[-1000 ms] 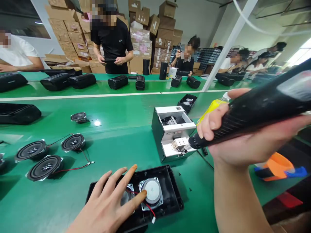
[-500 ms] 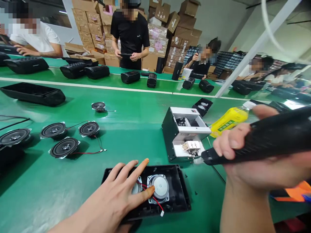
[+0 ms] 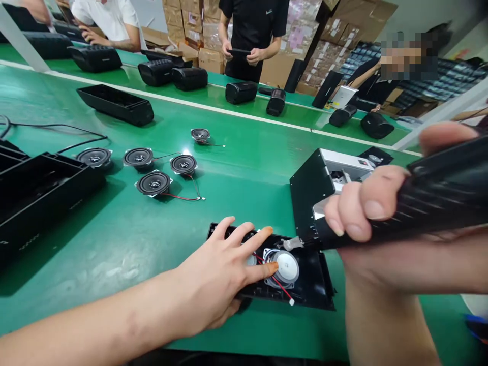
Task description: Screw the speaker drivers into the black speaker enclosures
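A black speaker panel (image 3: 312,292) lies on the green bench, its inner side up, with a round speaker driver (image 3: 287,268) seated in it and a second one mostly hidden under my fingers. My left hand (image 3: 224,269) rests on the panel, fingers spread, thumb on the driver's metal back. Red and black wires with a white plug trail from the driver. In my right hand (image 3: 373,218) is a black electric screwdriver (image 3: 438,203), gripped from the right. Its pale tip is at the driver's upper corner; whether it touches a screw I cannot tell.
A black-and-white screw feeder (image 3: 308,188) stands just behind the panel. Several loose speaker drivers (image 3: 153,183) lie to the left, near a black open housing (image 3: 46,188). Another housing (image 3: 114,104) sits farther back. Co-workers and finished-looking black speakers (image 3: 240,92) line the far bench.
The screwdriver tip has come from beside the screw feeder to the driver's corner in the panel. The view has shifted, so things on the left show more. My left hand stays on the panel.
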A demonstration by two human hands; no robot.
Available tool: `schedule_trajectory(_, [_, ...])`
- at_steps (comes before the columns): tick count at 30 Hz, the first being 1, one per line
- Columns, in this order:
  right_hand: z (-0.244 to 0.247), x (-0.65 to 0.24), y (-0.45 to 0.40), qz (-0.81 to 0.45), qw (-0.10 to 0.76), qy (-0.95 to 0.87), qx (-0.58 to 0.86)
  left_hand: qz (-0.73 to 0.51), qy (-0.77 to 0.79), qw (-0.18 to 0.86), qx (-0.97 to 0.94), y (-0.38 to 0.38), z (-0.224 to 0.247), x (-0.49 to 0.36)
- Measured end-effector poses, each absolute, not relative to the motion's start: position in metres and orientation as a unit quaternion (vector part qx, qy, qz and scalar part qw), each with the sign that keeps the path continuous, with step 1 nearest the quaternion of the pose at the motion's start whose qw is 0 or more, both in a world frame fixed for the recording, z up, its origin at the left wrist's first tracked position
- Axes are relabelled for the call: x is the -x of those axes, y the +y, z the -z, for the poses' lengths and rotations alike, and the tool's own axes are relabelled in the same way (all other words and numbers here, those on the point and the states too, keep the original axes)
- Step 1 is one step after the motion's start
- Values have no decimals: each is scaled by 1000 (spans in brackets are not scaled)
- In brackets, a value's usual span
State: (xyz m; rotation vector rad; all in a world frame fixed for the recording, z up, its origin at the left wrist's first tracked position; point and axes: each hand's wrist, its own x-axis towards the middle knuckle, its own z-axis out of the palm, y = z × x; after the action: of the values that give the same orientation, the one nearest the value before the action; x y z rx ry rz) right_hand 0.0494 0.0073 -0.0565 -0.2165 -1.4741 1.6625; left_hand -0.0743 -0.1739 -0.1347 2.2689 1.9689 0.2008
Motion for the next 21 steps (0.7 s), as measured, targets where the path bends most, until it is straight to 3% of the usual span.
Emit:
schedule_trajectory(6, [82,-33,1,-716,414,-562,29,-75,649,46,-756,-172,137,76])
schedule_trajectory(21, [105,-21,6,-683,438,-585,12,-54,647,73,-757,-171,130,76])
